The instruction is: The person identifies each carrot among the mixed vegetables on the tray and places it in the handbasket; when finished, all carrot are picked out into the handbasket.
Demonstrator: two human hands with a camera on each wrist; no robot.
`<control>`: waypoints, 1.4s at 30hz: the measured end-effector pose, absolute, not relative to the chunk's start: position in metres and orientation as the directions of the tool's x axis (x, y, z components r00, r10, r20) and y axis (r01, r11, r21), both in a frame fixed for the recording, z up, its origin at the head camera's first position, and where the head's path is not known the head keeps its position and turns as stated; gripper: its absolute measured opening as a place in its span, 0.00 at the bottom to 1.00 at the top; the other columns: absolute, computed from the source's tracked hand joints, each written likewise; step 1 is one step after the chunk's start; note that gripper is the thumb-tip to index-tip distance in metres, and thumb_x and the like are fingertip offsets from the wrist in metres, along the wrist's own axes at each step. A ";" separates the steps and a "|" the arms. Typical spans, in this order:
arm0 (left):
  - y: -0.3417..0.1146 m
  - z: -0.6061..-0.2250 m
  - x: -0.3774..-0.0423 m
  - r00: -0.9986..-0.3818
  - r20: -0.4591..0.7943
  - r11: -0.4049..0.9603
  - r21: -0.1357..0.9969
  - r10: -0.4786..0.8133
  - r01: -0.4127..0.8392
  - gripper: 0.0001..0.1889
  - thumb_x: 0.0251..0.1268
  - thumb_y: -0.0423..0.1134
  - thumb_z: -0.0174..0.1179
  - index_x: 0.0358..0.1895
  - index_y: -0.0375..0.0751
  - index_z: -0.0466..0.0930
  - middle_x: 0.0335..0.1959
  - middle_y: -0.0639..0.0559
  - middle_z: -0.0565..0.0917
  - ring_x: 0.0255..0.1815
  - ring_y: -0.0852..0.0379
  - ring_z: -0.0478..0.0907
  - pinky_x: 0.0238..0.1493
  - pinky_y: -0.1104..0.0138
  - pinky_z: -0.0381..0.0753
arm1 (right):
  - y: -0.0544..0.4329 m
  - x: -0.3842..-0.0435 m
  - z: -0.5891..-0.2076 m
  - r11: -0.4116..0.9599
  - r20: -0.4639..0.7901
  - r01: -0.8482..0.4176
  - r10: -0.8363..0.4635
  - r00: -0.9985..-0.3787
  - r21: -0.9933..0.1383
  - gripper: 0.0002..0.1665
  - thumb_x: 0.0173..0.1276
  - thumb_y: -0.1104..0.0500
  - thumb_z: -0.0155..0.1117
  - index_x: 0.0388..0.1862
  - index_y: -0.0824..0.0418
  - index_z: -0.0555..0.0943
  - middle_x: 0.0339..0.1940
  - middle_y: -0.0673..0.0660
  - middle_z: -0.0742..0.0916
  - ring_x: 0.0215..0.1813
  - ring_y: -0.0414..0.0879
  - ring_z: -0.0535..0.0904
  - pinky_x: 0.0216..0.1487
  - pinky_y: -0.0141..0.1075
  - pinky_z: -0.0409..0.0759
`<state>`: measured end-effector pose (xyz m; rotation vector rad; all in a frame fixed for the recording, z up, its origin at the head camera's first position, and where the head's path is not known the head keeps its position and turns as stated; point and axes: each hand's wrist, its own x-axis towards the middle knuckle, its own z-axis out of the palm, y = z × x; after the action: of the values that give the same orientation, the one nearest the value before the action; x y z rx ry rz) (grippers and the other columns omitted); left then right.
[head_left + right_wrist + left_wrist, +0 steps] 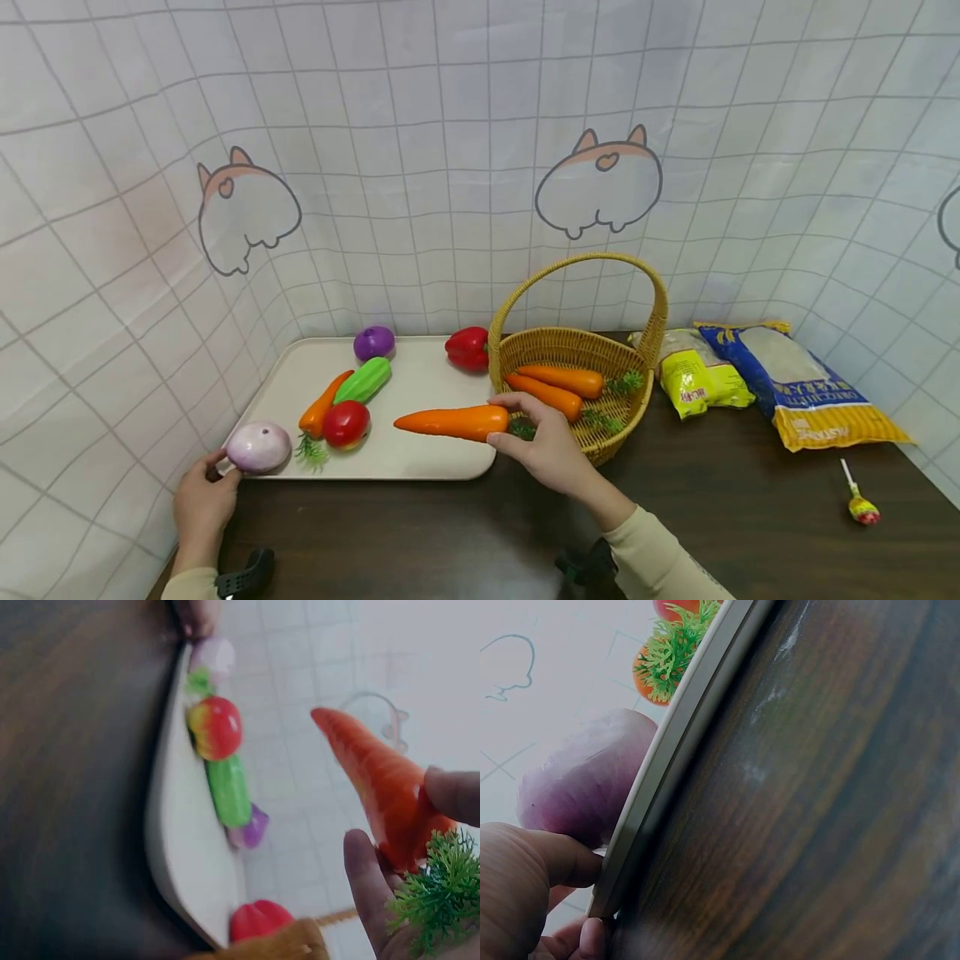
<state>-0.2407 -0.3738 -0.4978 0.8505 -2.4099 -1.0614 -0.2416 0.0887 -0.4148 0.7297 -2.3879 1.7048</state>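
Observation:
My right hand [551,450] pinches an orange carrot [453,422] near its leafy end, the tip pointing left above the white tray [427,467]. In the right wrist view, green leaves [442,889] show against the palm. My left hand [206,504] grips the tray's near left corner, thumb at the rim and fingertips [592,937] beneath it. A pale purple onion [258,447] lies right beside that thumb. On the tray also lie a smaller carrot [324,406], a red apple [347,424], a green cucumber-like vegetable [363,381], a purple onion-like vegetable [374,342] and a red bell pepper [467,349].
Overlapping the tray's right end in view, a wicker basket [558,340] with a tall handle holds more carrots [558,381]. To its right lie a yellow-green bag [701,379], a blue and yellow bag [802,375] and a lollipop [862,507]. A patterned cloth wall [465,208] stands behind the dark table [375,533].

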 end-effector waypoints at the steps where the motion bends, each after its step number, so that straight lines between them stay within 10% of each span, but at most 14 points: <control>1: -0.374 -0.498 -0.240 -0.752 0.097 0.539 0.756 -0.652 -0.370 0.26 0.62 0.35 0.54 0.64 0.29 0.70 0.51 0.31 0.74 0.49 0.38 0.68 0.39 0.57 0.63 | 0.092 -0.243 -0.413 0.251 0.367 -0.449 -0.312 -0.876 -0.858 0.23 0.63 0.58 0.70 0.57 0.59 0.78 0.53 0.54 0.84 0.52 0.49 0.77 0.57 0.46 0.73; 29: -0.375 -0.495 -0.236 -0.783 0.109 0.553 0.767 -0.613 -0.326 0.25 0.64 0.37 0.54 0.63 0.28 0.71 0.51 0.30 0.74 0.50 0.37 0.69 0.42 0.55 0.65 | 0.222 -0.279 -0.389 0.319 0.197 -0.294 -0.304 -0.932 -0.901 0.26 0.67 0.56 0.67 0.61 0.62 0.74 0.54 0.62 0.80 0.54 0.53 0.71 0.47 0.37 0.77; 42: -0.372 -0.493 -0.235 -0.778 0.098 0.546 0.766 -0.621 -0.339 0.25 0.64 0.36 0.54 0.63 0.28 0.70 0.51 0.30 0.73 0.50 0.37 0.68 0.42 0.55 0.65 | 0.211 -0.287 -0.402 0.426 0.106 -0.202 -0.238 -0.966 -0.882 0.30 0.64 0.50 0.69 0.61 0.62 0.75 0.53 0.62 0.81 0.55 0.54 0.74 0.49 0.42 0.74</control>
<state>-0.2353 -0.3718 -0.4928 0.7879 -2.4271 -1.0897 -0.2870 0.2110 -0.4020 0.4134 -2.6823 1.6503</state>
